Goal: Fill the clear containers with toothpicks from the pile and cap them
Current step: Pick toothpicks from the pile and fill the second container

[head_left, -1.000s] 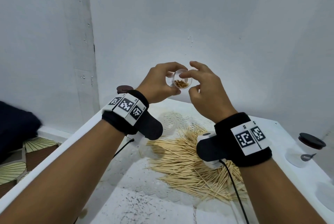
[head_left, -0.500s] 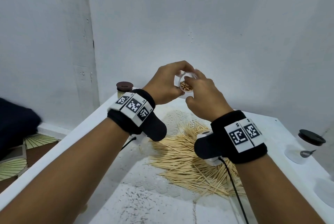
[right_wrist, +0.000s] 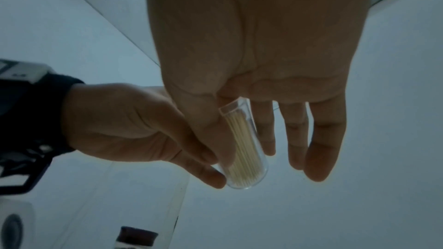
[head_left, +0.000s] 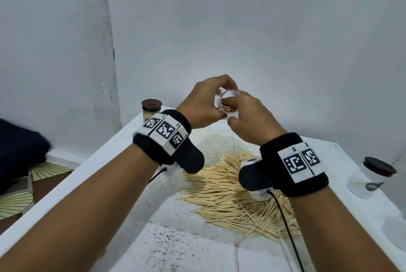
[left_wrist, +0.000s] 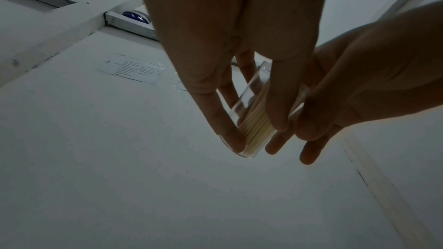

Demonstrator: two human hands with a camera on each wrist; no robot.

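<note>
With the left hand (head_left: pixel 203 104) gripping the uncapped clear container (head_left: pixel 227 104), keep it tilted while the right hand's (head_left: pixel 252 122) thumb and fingertips seat the toothpicks (right_wrist: pixel 241 147) fully.

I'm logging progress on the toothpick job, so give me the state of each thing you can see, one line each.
Container: uncapped, partly filled with toothpicks, held up above the table.
Left hand: grips the container.
Right hand: fingers at the container's mouth.
Pile: loose on the table.
Far-left jar: capped, holds toothpicks.
Right jar: capped, contents unclear.
</note>
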